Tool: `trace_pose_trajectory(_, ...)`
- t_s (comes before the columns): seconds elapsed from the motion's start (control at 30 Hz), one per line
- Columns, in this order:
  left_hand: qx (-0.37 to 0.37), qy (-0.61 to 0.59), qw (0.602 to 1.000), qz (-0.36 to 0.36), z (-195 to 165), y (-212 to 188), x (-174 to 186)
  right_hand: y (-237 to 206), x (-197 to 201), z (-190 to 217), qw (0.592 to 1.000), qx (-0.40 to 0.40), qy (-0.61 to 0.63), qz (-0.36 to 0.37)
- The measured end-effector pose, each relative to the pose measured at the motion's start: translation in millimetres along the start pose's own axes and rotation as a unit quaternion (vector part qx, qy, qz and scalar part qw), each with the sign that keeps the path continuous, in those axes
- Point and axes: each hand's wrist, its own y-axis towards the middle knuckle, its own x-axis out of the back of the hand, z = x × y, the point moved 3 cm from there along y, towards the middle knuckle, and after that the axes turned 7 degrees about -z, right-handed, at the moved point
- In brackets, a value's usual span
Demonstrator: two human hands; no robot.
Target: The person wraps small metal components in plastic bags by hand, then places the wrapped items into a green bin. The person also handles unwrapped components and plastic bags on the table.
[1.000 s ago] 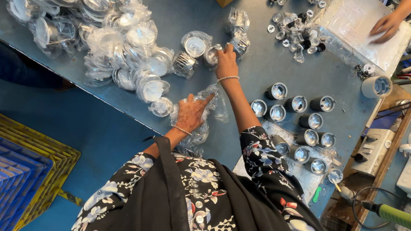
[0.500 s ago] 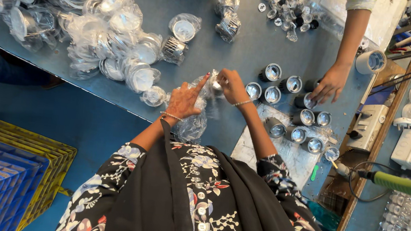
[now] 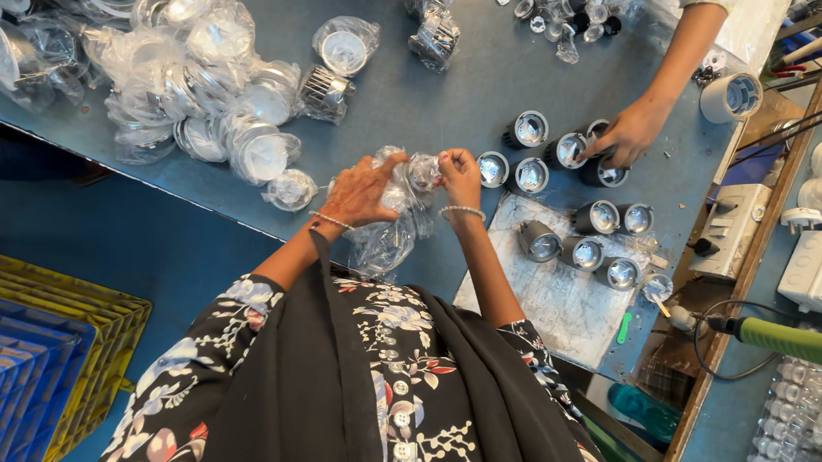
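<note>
My left hand and my right hand are raised together over the near edge of the blue table. Between them they hold a small round metal lamp part wrapped in a clear plastic bag. The bag hangs crumpled below my left hand. My right fingers pinch the wrapped part at its top. Just right of my hands stand several unwrapped silver-and-black lamp bodies, some of them on a white sheet.
A heap of bagged lamp parts fills the table's left side. Another person's hand rests on lamp bodies at the right. Small parts lie at the far edge. White cups, a white box and a green-handled tool are at the right; blue and yellow crates at lower left.
My right hand drew back from the far bagged parts and joined my left hand on a wrapped part. The other person's hand moved from the far corner down to the lamp bodies.
</note>
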Motion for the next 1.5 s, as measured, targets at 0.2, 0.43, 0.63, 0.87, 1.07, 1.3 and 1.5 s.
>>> trace_pose_trajectory(0.2, -0.052, 0.057, 0.997, -0.028, -18, -10, 9, 11, -6, 8, 0.989, -0.030, -0.142, 0.000)
trace_pose_trajectory(0.43, -0.066, 0.104, 0.991, -0.048, -18, 3, -7, 9, -8, 13, 0.975, -0.002, -0.217, 0.045)
trace_pose_trajectory(0.63, -0.092, 0.168, 0.980, -0.048, -16, 2, -24, 16, 3, 10, 0.981, -0.059, -0.173, 0.062)
trace_pose_trajectory(0.87, -0.095, 0.150, 0.984, -0.026, 0, 8, -24, 24, 24, 21, 0.980, -0.163, 0.002, 0.113)
trace_pose_trajectory(1.07, -0.057, 0.149, 0.987, 0.005, -5, 2, -22, 14, 18, 22, 0.873, 0.202, -0.428, 0.121)
trace_pose_trajectory(1.3, -0.034, 0.227, 0.973, -0.028, 7, -24, 3, 27, 39, 35, 0.741, 0.220, -0.633, 0.042)
trace_pose_trajectory(1.5, -0.061, 0.223, 0.973, -0.009, 3, -22, -8, 19, 11, 40, 0.680, 0.423, -0.521, 0.296)
